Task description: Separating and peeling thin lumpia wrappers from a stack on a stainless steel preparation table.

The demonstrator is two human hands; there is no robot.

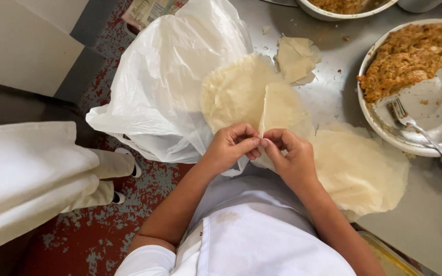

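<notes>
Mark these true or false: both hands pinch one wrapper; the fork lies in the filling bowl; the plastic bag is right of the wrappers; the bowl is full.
1. Both hands, left and right, pinch one wrapper: true.
2. The fork lies in the bowl: true.
3. The plastic bag is right of the wrappers: false, it lies left.
4. The bowl is full: false, filling covers only part.

Counted items: two hands, left [229, 145] and right [291, 156], at 6 o'clock; one held pastry sheet [282, 110]; two sheet stacks, centre [234, 92] and 4 o'clock [356, 171]; one folded pastry piece [296, 59] at 12 o'clock; one plastic bag [164, 82] at 10 o'clock; two filling bowls, 1 o'clock [333, 14] and 2 o'clock [436, 102]; one fork [425, 135].
</notes>
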